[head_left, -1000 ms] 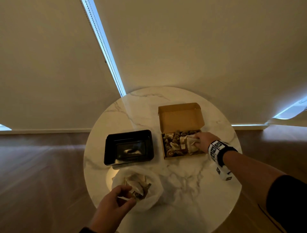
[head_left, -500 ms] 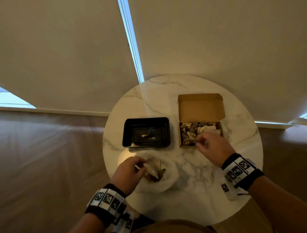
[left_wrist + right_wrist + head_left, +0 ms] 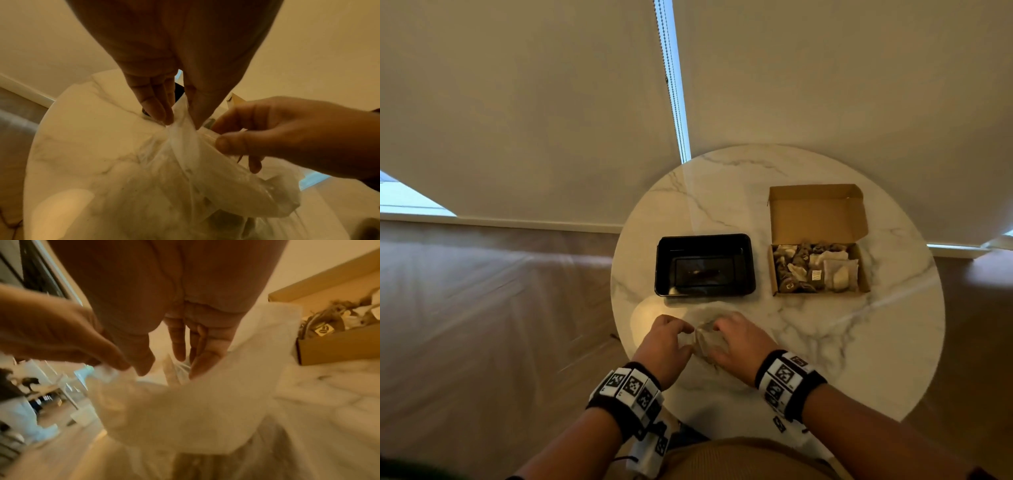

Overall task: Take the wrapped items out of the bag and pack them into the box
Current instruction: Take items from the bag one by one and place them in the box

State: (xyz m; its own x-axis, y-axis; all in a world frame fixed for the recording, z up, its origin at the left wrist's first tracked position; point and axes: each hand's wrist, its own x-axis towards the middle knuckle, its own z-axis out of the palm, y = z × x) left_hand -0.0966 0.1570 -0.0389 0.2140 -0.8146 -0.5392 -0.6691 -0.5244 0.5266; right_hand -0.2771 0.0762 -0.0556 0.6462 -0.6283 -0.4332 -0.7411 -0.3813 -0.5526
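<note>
Between both hands sits the bag [image 3: 705, 339] on the desk [image 3: 825, 342]: left hand [image 3: 664, 346] pinches its rim, right hand [image 3: 739, 346] grips the opposite edge. Beyond the right hand, well apart, the box [image 3: 863, 270] lies open, partly filled, nearer that hand.

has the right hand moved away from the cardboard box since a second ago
Yes. The right hand has left the cardboard box and come toward the person, to the plastic bag in front of the black tray, opposite the left hand.
</note>
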